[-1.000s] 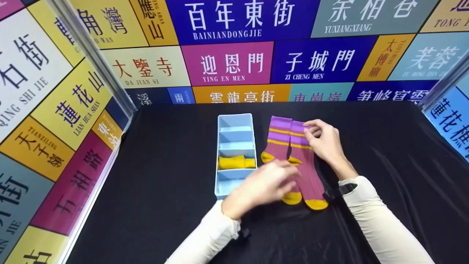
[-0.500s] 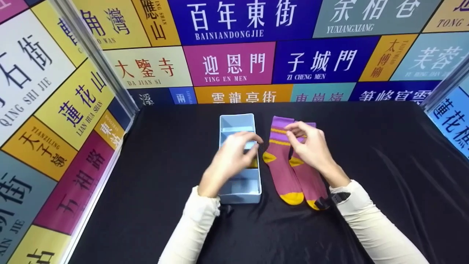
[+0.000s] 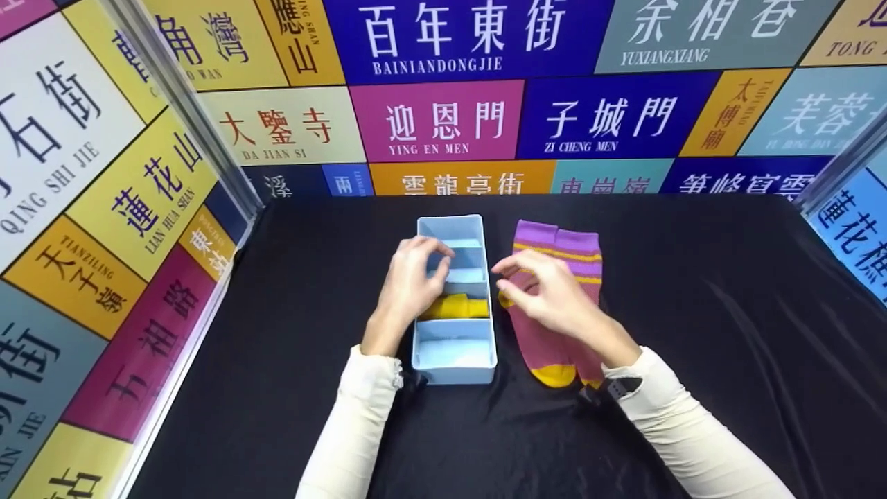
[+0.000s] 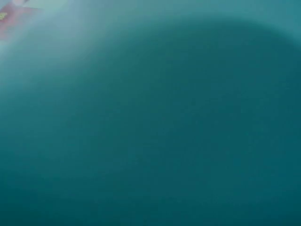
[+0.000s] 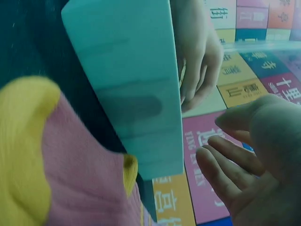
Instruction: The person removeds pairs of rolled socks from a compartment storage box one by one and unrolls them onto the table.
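A light blue divider box stands on the black cloth, split into several compartments. One of them holds a folded yellow sock bundle. Over the box's left edge is my left hand, fingers bent loosely with nothing gripped. Between box and socks hovers my right hand, thumb and fingers curved apart around empty air. Beneath it lie two flat pink socks with purple cuffs and yellow stripes, partly hidden. The right wrist view shows the box side and a yellow sock toe up close; the left wrist view is a teal blur.
A black cloth covers the table, wrinkled on the right. Behind it and at the left rise panels of colourful street-name signs, with a metal post at the corner.
My left hand has gone from over the socks to the box's left side. The right hand has left the sock cuffs, moving left and nearer. The box and socks lie almost as before.
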Demonstrator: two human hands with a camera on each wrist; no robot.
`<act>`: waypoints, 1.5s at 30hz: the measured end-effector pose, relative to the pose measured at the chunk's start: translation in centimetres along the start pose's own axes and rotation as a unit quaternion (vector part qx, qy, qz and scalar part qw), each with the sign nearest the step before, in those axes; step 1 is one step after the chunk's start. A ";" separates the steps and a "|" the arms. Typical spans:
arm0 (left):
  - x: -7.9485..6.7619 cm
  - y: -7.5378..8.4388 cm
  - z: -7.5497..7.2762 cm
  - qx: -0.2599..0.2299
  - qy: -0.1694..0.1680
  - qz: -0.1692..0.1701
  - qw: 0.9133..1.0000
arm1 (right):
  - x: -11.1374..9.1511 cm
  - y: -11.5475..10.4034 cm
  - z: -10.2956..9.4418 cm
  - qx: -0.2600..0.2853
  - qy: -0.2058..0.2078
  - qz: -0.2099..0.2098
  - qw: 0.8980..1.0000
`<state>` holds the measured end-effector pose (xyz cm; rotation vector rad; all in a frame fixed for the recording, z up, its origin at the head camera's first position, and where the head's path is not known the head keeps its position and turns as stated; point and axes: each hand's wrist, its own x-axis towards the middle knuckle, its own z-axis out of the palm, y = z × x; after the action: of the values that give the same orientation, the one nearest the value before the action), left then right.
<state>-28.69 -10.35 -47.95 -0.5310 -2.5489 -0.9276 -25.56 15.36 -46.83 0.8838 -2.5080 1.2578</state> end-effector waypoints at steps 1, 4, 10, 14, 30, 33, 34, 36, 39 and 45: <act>0.0 -0.3 0.3 0.001 0.006 0.000 1.000 | 0.1 -0.1 0.3 0.000 -0.007 -0.007 1.000; -0.2 -1.1 1.0 0.003 0.023 -0.001 1.000 | 0.4 -0.5 1.3 -0.002 -0.024 -0.037 0.999; -0.4 -1.8 1.9 -0.007 0.039 -0.013 0.999 | 0.9 -1.2 2.9 -0.013 -0.061 -0.081 0.995; -0.5 -1.9 2.1 -0.010 0.040 -0.026 0.999 | 1.2 -1.7 3.3 -0.057 -0.111 -0.070 0.990; -1.1 -2.2 2.4 -0.052 0.034 -0.097 0.993 | 4.3 -2.8 3.6 -0.172 -0.212 -0.019 0.962; -1.2 -2.1 2.5 -0.053 0.031 -0.117 0.991 | 4.7 -3.0 3.7 -0.188 -0.224 -0.015 0.956; -1.2 -2.1 2.5 -0.054 0.031 -0.123 0.990 | 4.8 -3.0 3.7 -0.190 -0.227 -0.014 0.955; -1.3 -2.2 2.6 -0.059 0.038 -0.129 0.989 | 4.9 -3.0 3.7 -0.194 -0.230 -0.014 0.953; -1.4 -2.4 2.7 -0.082 0.054 -0.139 0.985 | 5.0 -2.9 3.7 -0.203 -0.236 -0.020 0.950; -1.5 -2.8 2.9 -0.140 0.078 -0.152 0.975 | 5.5 -2.9 3.7 -0.235 -0.253 -0.024 0.938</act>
<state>-29.32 -10.71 -52.18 -0.1328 -2.4089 -1.3911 -27.91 8.83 -44.82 1.2416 -2.9480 0.3924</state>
